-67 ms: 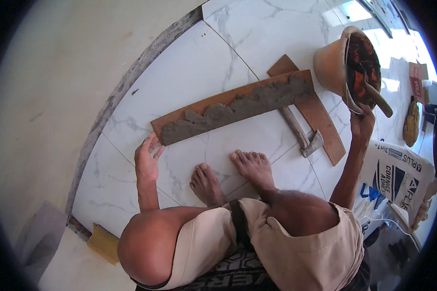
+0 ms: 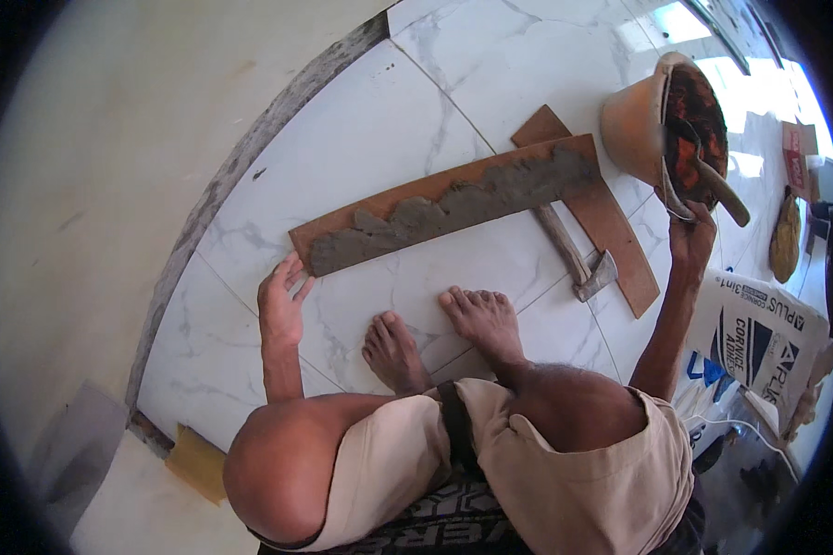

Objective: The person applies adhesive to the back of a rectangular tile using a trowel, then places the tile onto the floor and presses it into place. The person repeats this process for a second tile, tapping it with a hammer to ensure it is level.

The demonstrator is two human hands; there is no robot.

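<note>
My left hand point(image 2: 281, 303) has its fingers spread, with the fingertips at the near left end of a long brown strip point(image 2: 379, 205), maybe tile. Grey mortar point(image 2: 453, 209) lies in a thick, uneven layer along the strip. At the right, my right hand point(image 2: 692, 233) is closed at the rim of a pale orange bucket point(image 2: 631, 122), which leans toward the right. A trowel point(image 2: 724, 194) rests in the bucket, its handle sticking out over the rim; its blade is mostly hidden. A second brown strip point(image 2: 627, 242) passes under the coated one, and a hammer point(image 2: 594, 276) lies beside it.
White marbled floor tiles point(image 2: 361, 120) meet a beige surface point(image 2: 93, 185) along a rough grey edge point(image 2: 241, 153). To the right are a white printed bag point(image 2: 759, 333), a white cable point(image 2: 745, 423) and a red box point(image 2: 794, 153). A yellow piece point(image 2: 197, 465) lies lower left. My bare feet point(image 2: 486, 324) stand before the strip.
</note>
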